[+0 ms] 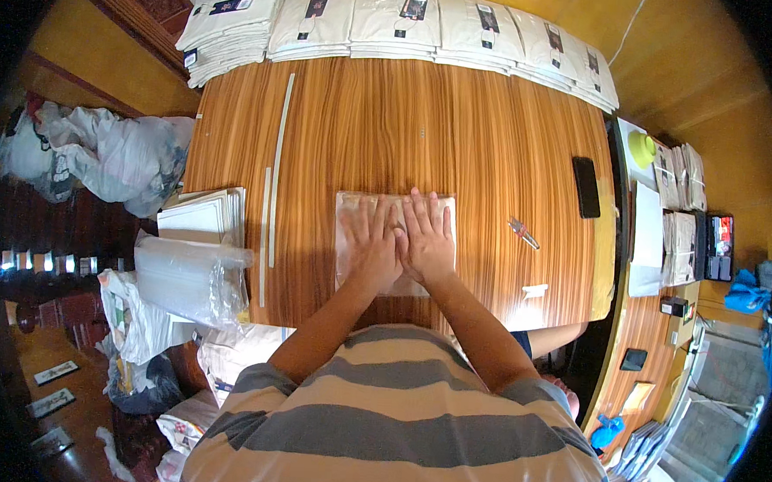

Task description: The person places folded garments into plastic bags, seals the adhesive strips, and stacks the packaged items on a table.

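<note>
Head view shows me my left hand (371,245) and right hand (427,241), fingers spread flat, gripping nothing, pressing a clear plastic bag (353,206) smooth against the wooden table (461,131).

A flat, clear plastic packet (394,241) with pale contents lies square on the wooden surface (478,150), at its near middle, pressed under both hands
</note>
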Demonstrator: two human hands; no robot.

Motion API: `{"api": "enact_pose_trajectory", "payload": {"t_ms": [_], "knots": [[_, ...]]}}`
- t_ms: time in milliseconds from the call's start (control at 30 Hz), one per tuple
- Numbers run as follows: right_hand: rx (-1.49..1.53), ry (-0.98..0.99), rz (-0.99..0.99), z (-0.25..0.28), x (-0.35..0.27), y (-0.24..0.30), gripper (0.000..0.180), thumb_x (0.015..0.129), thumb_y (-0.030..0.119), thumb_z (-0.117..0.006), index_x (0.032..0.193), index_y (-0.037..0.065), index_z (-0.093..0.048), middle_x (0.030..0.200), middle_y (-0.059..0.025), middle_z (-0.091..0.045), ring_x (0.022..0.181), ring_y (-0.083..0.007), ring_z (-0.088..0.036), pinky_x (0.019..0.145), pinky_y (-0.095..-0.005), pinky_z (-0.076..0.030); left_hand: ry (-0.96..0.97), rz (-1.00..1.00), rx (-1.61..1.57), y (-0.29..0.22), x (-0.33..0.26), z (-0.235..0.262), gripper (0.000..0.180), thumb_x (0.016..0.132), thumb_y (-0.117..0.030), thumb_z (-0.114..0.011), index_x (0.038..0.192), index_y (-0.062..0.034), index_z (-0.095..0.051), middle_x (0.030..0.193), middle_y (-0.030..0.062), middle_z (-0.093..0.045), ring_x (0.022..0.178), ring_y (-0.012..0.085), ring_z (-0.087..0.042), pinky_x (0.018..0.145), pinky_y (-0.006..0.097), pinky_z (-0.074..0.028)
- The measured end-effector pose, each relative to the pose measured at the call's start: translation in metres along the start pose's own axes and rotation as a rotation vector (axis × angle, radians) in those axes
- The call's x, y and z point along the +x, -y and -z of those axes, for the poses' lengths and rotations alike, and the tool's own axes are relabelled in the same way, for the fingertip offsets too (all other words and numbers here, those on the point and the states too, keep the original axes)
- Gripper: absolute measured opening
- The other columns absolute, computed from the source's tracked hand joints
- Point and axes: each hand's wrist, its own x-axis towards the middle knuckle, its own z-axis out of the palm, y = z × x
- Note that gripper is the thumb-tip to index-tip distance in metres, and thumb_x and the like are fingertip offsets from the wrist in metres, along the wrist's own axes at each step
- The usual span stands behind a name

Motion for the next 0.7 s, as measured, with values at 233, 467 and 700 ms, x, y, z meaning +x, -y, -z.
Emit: {"api": "enact_pose_trajectory", "payload": {"t_ms": [233,467,700], "knots": [[0.077,0.161,-0.093,-0.011,0.0,-0.009,0.068,0.107,0.045,-0.038,0.162,0.006,-0.035,0.173,-0.0128,-0.024,0.16,-0.0421,-0.014,0.128,-0.0606,-0.008,0.034,0.048,0.119,-0.001,0.0,-0.021,0.064,0.106,-0.04,-0.038,0.166,-0.0189,-0.03,0.177,0.0095,-0.008,0.157,0.0538,-0.001,0.117,0.08,0.001],[0.154,0.281,-0.14,-0.011,0.003,-0.011,0.069,0.104,0.043,-0.042,0.161,0.005,-0.037,0.173,-0.0141,-0.021,0.159,-0.044,-0.014,0.127,-0.0633,-0.01,-0.13,0.019,0.076,0.007,-0.002,-0.049,0.057,0.106,-0.042,-0.038,0.156,-0.0163,-0.047,0.172,0.0097,-0.024,0.157,0.052,-0.007,0.116,0.081,0.002],[0.161,0.24,-0.142,-0.011,0.006,-0.012,0.067,0.105,0.043,-0.042,0.16,0.006,-0.038,0.172,-0.0141,-0.025,0.159,-0.0413,-0.017,0.127,-0.0618,-0.014,0.029,0.056,0.026,0.006,0.001,-0.04,0.059,0.107,-0.041,-0.036,0.162,-0.0195,-0.04,0.175,0.0085,-0.018,0.158,0.0509,-0.002,0.115,0.081,0.006]]}}
